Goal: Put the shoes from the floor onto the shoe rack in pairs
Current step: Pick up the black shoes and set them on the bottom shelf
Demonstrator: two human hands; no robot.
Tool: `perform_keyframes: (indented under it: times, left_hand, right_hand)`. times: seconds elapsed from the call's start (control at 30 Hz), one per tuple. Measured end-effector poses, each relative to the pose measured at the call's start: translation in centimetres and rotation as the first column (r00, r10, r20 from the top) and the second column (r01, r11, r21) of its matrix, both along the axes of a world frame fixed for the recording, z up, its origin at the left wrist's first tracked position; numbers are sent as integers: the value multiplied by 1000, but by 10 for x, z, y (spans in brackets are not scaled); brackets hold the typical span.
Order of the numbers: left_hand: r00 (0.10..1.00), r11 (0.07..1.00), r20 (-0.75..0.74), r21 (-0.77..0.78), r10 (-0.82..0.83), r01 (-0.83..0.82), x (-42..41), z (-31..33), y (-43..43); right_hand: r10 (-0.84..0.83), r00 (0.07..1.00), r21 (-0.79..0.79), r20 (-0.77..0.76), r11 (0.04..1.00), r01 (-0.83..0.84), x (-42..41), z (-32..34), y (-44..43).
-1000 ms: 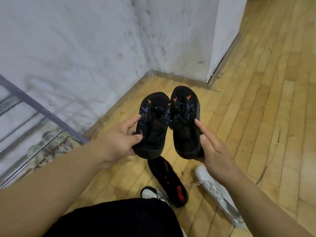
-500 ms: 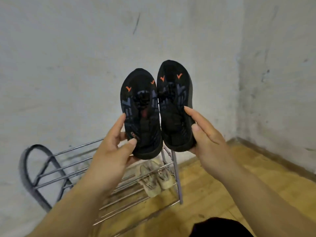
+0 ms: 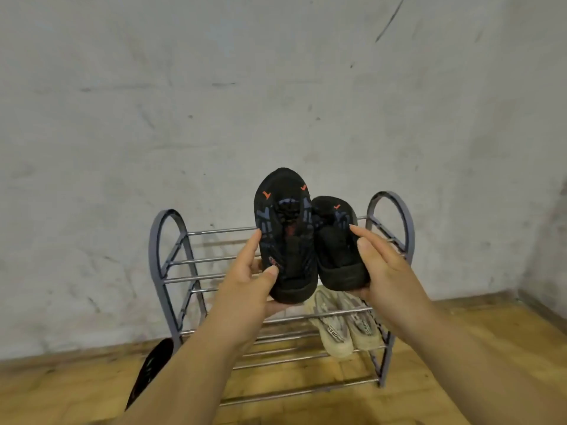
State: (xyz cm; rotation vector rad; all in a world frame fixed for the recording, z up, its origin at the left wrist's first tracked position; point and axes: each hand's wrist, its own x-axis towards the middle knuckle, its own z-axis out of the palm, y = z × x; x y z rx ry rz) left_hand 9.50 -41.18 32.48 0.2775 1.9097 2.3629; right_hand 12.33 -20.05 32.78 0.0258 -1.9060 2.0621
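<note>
While a dark shoe (image 3: 150, 368) lies on the wooden floor (image 3: 61, 391) at the far left, beside the shoe rack (image 3: 167, 250), we grip two black shoes in the air before that rack. Our left hand (image 3: 248, 289) clasps the left black shoe (image 3: 283, 234), sole towards us, toe up. Touching it on the right, the right black shoe (image 3: 336, 250) sits lower, heel held in our right hand (image 3: 380, 271). Behind and below them, a beige pair (image 3: 343, 328) rests on a lower shelf, against the rack's right end.
</note>
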Motion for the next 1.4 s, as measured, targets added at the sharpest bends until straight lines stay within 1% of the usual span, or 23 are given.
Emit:
perform_keyframes:
  times: [0.07, 0.13, 0.2, 0.27, 0.37, 0.43, 0.5, 0.63, 0.77, 0.83, 0.9, 1.0, 1.07, 1.13, 1.17, 1.2, 1.23, 1.27, 1.3, 1.33, 1.37, 1.4]
  left_hand:
    - [999, 999, 35, -31, 13, -12, -9, -8, -1]
    - [997, 999, 65, -37, 35, -32, -18, -18, -3]
    - [993, 998, 101, -43, 55, -51, -26, -28, -5]
    - [988, 995, 134, -82, 74, -64, -31, -39, -6]
    - [971, 993, 222, -98, 93, -72, -37, -54, -7]
    - [962, 993, 261, -106, 83, -57, -39, -59, -8]
    - [962, 993, 266, -112, 63, -34, -40, -60, -8]
    - [963, 996, 266, -84, 41, -19, -37, -58, -10]
    - [967, 998, 255, -51, -14, 28, -18, -51, -18]
    - [967, 992, 245, -86, -71, 95, 1, -49, -21]
    - [961, 983, 240, -93, -135, 161, 28, -49, -23]
    - [953, 962, 259, -174, -160, 209, 67, -60, -21]
    - [935, 960, 301, -145, -189, 241, 84, -71, -20]
    - [922, 972, 349, -100, -168, 215, 102, -82, -27]
    - [913, 964, 360, -106, -191, 243, 100, -81, -28]
    - [878, 942, 429, -147, -214, 301, 123, -115, -19]
    - [815, 937, 554, -166, -170, 308, 151, -134, -8]
    - [814, 933, 556, -178, -168, 314, 148, -134, -8]
    - [812, 922, 558, -201, -170, 331, 148, -138, -9]
    - [805, 920, 573, -215, -154, 329, 143, -141, -9]
    - [806, 906, 573, -250, -145, 341, 137, -144, -7]
    - [799, 884, 582, -282, -151, 372, 131, -153, -2]
  right_hand:
    - [16, 997, -82, 80, 997, -10, -9, -7, -1]
    - [54, 988, -113, 147, 993, -37, -20, -17, -2]
    - [88, 975, -125, 204, 990, -63, -31, -28, -4]
    - [124, 959, -122, 256, 988, -95, -39, -40, -5]
    - [141, 932, -116, 333, 987, -108, -46, -53, -5]
    - [133, 926, -129, 352, 987, -93, -47, -55, -2]
    - [143, 922, -147, 359, 984, -96, -45, -53, 2]
    - [162, 909, -38, 385, 986, -160, -35, -49, 8]
    - [226, 897, -85, 380, 974, -210, -14, -42, 21]
    - [256, 873, -35, 416, 963, -266, 3, -39, 30]
    - [294, 840, 12, 456, 942, -337, 24, -42, 41]
    - [324, 789, 12, 521, 922, -387, 53, -43, 57]
    - [364, 753, 26, 549, 893, -450, 68, -44, 69]
    - [347, 737, 6, 580, 903, -430, 82, -47, 73]
    - [367, 709, 8, 602, 885, -465, 77, -39, 74]
    - [371, 621, 13, 691, 852, -524, 100, -66, 83]
    - [370, 512, -67, 775, 854, -516, 123, -88, 89]
    - [367, 507, -54, 780, 847, -530, 115, -87, 90]
    - [347, 483, -29, 803, 834, -551, 112, -93, 91]
    - [319, 453, -33, 833, 845, -533, 106, -93, 91]
    - [295, 429, -10, 854, 833, -553, 102, -91, 89]
    - [271, 386, 5, 882, 813, -582, 96, -94, 89]
